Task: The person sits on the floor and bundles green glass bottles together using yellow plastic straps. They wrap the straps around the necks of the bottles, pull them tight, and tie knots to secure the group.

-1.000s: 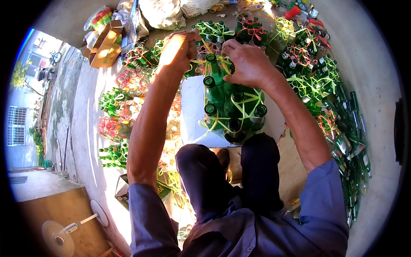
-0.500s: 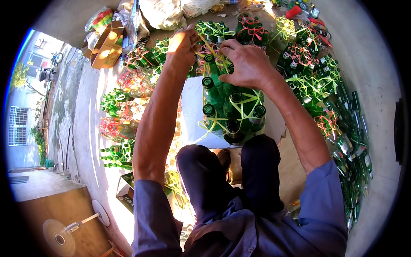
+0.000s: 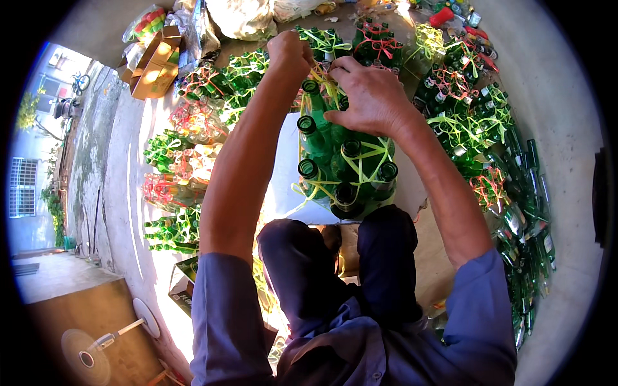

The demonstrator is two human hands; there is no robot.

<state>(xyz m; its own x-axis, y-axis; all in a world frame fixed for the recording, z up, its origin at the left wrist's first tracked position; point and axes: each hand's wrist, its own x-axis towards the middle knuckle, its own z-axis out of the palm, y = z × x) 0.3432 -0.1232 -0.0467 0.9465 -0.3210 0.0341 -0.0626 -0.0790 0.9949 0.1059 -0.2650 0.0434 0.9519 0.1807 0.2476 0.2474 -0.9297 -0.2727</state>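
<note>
A cluster of green glass bottles stands upright on a pale board in front of my knees. Yellow-green plastic strap loops around and between the bottle necks. At the far side of the cluster my left hand is closed, gripping the yellow strap; its fingertips are partly hidden. Close beside it, my right hand pinches the same strap between thumb and fingers, above the far bottles. The strap between the two hands is partly covered by my fingers.
Strapped bundles of green bottles line the right side, with loose bottles piled along the wall. More bundles stand at the left. A cardboard box and white sacks sit at the back; a fan is lower left.
My left hand has moved right, closer to my right hand, and its back has turned up. The right hand stays at the far bottles. The bottles stay in place; the view has shifted slightly.
</note>
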